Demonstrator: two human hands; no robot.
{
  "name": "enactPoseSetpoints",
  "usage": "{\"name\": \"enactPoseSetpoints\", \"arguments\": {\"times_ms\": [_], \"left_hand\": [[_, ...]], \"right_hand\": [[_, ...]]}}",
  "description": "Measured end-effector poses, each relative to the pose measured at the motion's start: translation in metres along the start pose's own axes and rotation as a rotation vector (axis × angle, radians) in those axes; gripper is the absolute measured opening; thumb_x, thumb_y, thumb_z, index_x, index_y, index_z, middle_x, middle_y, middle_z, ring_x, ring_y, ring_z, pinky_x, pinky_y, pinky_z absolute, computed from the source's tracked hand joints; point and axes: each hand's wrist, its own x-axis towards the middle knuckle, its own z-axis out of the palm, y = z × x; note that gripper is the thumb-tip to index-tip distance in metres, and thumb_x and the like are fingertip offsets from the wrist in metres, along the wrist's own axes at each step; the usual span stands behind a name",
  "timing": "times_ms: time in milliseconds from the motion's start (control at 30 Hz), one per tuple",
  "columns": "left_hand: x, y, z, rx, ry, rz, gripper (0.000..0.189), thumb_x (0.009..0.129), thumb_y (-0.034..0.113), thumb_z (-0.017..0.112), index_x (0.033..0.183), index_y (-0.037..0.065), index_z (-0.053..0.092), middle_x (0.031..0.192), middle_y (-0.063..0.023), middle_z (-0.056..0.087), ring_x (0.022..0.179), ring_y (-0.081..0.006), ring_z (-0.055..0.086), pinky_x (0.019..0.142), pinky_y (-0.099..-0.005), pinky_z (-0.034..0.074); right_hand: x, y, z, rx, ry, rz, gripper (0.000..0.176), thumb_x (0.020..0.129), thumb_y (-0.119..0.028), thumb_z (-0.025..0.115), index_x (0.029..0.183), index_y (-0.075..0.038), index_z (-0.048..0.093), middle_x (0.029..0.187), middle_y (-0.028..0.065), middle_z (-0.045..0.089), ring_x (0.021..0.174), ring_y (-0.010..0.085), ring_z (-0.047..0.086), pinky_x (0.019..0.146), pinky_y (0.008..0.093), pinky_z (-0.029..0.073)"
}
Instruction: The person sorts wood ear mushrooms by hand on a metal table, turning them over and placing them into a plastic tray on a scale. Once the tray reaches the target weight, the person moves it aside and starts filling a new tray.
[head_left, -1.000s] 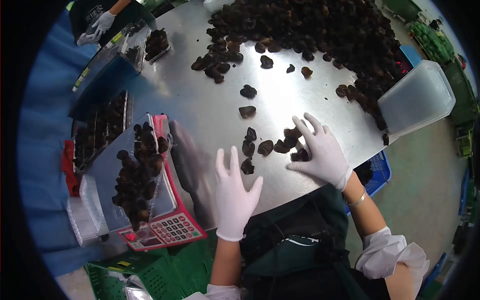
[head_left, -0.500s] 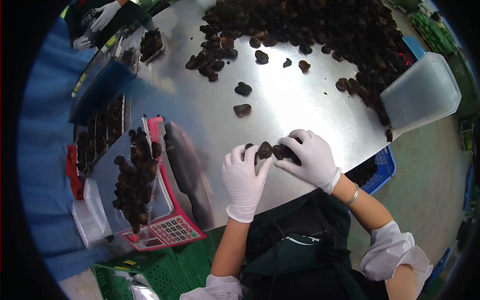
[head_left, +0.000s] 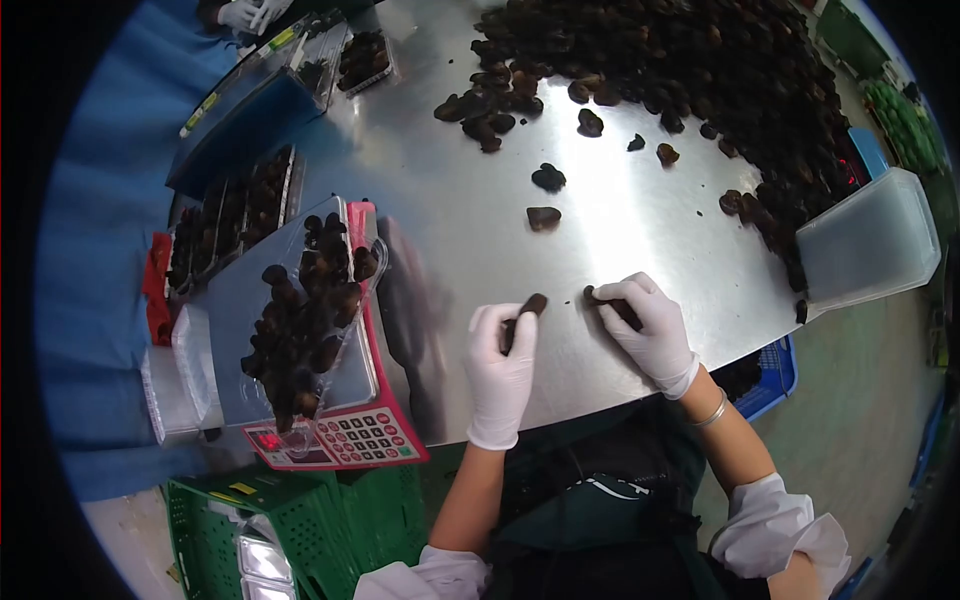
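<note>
While both gloved hands are low near centre frame, head view (only one) reads, by my judgement, as a gathering step: dark pcs taken up in the fingers. L hand [head_left: 500, 375], just below centre: fingers curled to thumb, v. little gap; grips dark pcs [head_left: 537, 303], one end poking out past the fingertips. Count hidden. R hand [head_left: 652, 330], right of centre: also curled in, thumb near fingertips, has dark pcs [head_left: 592, 295] too; no. unclear. Hands apart, steel table [head_left: 450, 250] btwn them; can't tell if held pcs touch it.

Other stuff: two loose pcs [head_left: 543, 218] above L hand; big heap [head_left: 680, 50] upper right; scale [head_left: 395, 405] lower left w/ clear tray [head_left: 382, 262] on it, more pcs inside; plastic tub [head_left: 870, 245] right edge; co-worker's gloved hands [head_left: 243, 15] top left.

Next move, my judgement, calls for a light, firm pinch both sides, so no pc slips out, plus care that the half-hidden ones stay tucked under the fingers.
</note>
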Motion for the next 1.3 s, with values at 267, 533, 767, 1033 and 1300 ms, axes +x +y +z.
{"name": "enactPoseSetpoints", "arguments": {"times_ms": [267, 533, 767, 1033, 1300], "left_hand": [[-0.01, 0.048, -0.089, -0.386, 0.084, -0.111, 0.011, 0.086, -0.002, 0.063, 0.096, 0.002, 0.065, 0.093, -0.0044, 0.058, 0.078, -0.0112, 0.054, 0.066, -0.0243, 0.042], [0.042, 0.038, -0.215, 0.378, 0.357, -0.046, 0.024, 0.085, 0.005, 0.072, 0.109, 0.002, 0.07, 0.108, -0.0078, 0.063, 0.09, -0.0191, 0.06, 0.079, -0.0298, 0.049], [0.022, 0.041, -0.221, 0.589, 0.177, -0.138, 0.039, 0.084, 0.005, 0.071, 0.123, 0.007, 0.07, 0.141, -0.0152, 0.057, 0.126, -0.0306, 0.056, 0.107, -0.0386, 0.043], [-0.012, 0.031, -0.117, 0.161, 0.232, 0.478, 0.026, 0.075, 0.0, 0.062, 0.097, 0.008, 0.072, 0.099, -0.0075, 0.069, 0.082, -0.0259, 0.066, 0.075, -0.0355, 0.054], [-0.006, -0.018, -0.032, 0.033, -0.054, 0.365, 0.023, 0.079, 0.001, 0.068, 0.099, 0.009, 0.074, 0.099, -0.0073, 0.07, 0.085, -0.0274, 0.066, 0.075, -0.0379, 0.054]], "right_hand": [[0.048, -0.074, 0.007, 0.677, -0.033, 0.452, 0.014, 0.094, 0.002, 0.064, 0.106, -0.005, 0.065, 0.095, 0.0005, 0.063, 0.076, 0.0034, 0.059, 0.067, 0.0185, 0.048], [0.142, -0.171, 0.1, 0.351, -0.248, -0.576, 0.022, 0.091, -0.015, 0.069, 0.112, -0.009, 0.065, 0.1, 0.0087, 0.063, 0.091, 0.0282, 0.066, 0.076, 0.0352, 0.054], [0.167, -0.127, 0.073, 0.409, -0.273, -0.417, 0.026, 0.101, -0.015, 0.055, 0.122, -0.005, 0.065, 0.119, 0.0142, 0.066, 0.104, 0.0259, 0.067, 0.091, 0.0361, 0.053], [0.028, -0.058, 0.079, -0.049, -0.438, -0.263, 0.061, 0.093, -0.01, 0.054, 0.151, -0.001, 0.038, 0.155, 0.0252, 0.037, 0.147, 0.0408, 0.031, 0.121, 0.0508, 0.025], [0.034, -0.014, 0.015, -0.534, -0.231, 0.204, 0.083, 0.093, -0.041, 0.061, 0.149, 0.012, 0.029, 0.153, 0.0335, 0.034, 0.145, 0.0474, 0.029, 0.121, 0.0596, 0.013]]}}
